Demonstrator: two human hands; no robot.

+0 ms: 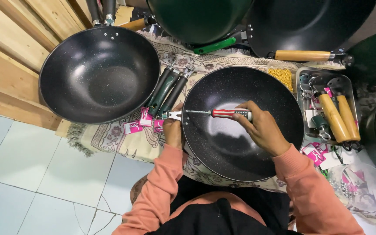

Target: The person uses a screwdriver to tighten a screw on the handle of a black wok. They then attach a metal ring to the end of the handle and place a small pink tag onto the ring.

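On a patterned floor cloth [118,143], the right hand [264,130] clenches a slim, rigid red-and-white-handled screwdriver [223,113] while the left hand [173,130] grasps the rim of a heavy, slick black speckled wok [240,148].

Red-and-white striped screwdriver [223,113], black speckled wok [240,143], floral beige cloth [122,139], salmon sleeves [162,187].

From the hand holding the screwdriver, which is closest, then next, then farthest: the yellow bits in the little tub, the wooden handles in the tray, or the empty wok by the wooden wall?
Measured from the right hand, head view:
1. Yellow bits, just above it.
2. Wooden handles, in the tray to its right.
3. Empty wok, far left by the wooden wall.
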